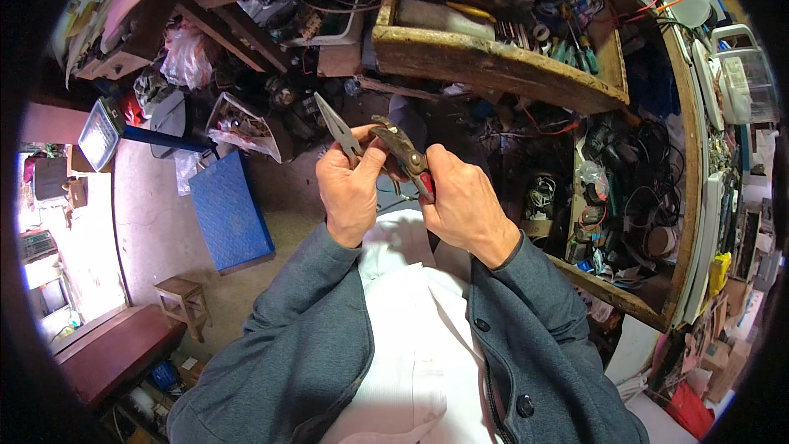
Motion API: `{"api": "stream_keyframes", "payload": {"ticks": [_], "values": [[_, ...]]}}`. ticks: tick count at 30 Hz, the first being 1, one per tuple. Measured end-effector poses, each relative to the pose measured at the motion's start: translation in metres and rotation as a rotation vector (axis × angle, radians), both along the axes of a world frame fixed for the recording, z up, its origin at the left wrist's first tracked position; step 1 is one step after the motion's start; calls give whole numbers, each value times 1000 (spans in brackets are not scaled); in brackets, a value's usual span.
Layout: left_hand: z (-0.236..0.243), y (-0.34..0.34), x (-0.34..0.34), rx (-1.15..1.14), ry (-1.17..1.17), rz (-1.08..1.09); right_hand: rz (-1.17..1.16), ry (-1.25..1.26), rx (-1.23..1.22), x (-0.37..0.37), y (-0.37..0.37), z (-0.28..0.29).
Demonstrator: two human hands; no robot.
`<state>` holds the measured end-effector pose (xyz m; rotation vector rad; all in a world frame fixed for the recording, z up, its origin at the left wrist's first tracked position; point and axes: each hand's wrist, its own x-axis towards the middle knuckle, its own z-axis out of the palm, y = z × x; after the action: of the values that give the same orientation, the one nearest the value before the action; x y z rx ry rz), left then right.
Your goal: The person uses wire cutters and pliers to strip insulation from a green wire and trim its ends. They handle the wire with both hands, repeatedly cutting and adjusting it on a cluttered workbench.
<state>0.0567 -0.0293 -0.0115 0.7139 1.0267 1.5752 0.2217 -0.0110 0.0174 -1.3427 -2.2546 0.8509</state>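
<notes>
My left hand (348,191) is closed round a pair of long-nose pliers (339,131), whose grey jaws point up and to the left. My right hand (467,201) grips a worn, red-handled plier-like tool (403,149) with a pivot, tilted so its metal head reaches toward the left hand. The two tools are close together in front of my chest, and the left fingers lie beside that metal head. Whether the left fingers touch it, or hold anything small between the tools, I cannot tell.
Ahead, an open wooden drawer (493,59) holds screwdrivers and other tools. A wooden-framed bin (625,300) of cables and parts stands at the right. On the floor at the left are a blue platform scale (230,212), a small stool (182,296) and a box of scraps (246,126).
</notes>
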Motion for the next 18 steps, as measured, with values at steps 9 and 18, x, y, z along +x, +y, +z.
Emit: {"api": "stream_keyframes", "payload": {"ticks": [9, 18], "values": [[-4, 1, 2, -1, 7, 46, -112, -35, 43, 0, 0, -4], [-4, -3, 6, -3, 50, 55, -166, 5, 20, 4, -4, -13]]}}
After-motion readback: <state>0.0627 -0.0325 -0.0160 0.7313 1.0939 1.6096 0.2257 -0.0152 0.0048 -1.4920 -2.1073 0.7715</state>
